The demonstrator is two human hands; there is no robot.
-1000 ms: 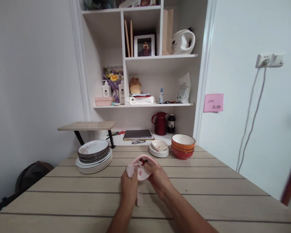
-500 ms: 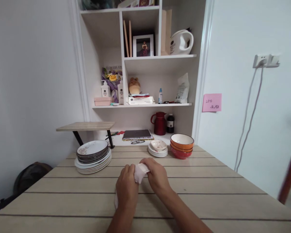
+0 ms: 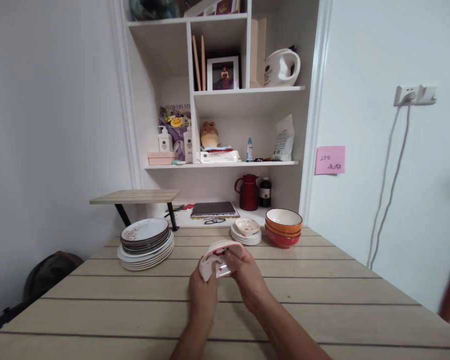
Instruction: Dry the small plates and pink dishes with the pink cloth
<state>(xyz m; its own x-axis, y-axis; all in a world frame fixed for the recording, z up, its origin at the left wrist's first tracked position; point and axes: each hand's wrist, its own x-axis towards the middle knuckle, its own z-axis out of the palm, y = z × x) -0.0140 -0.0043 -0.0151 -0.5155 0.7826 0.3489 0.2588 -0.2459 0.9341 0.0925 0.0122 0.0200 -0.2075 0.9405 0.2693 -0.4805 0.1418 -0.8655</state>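
A small pale dish with a pink rim and red markings is tilted up above the table, between my two hands. My right hand grips its right side, thumb on the inner face. My left hand is closed at the left side of the dish, around a thin white cloth that lies over the rim there. Whether it is cloth or tissue is hard to tell. The fingers behind the dish are hidden.
Stacked plates stand at the left by a small raised wooden shelf. Behind the dish are small stacked saucers and orange and red bowls. Further back are a laptop, glasses and a red jug.
The dish, mostly covered by my hands before, is turned up so its inner face shows. My left hand has shifted slightly right, and the white cloth is now at the dish's left rim.
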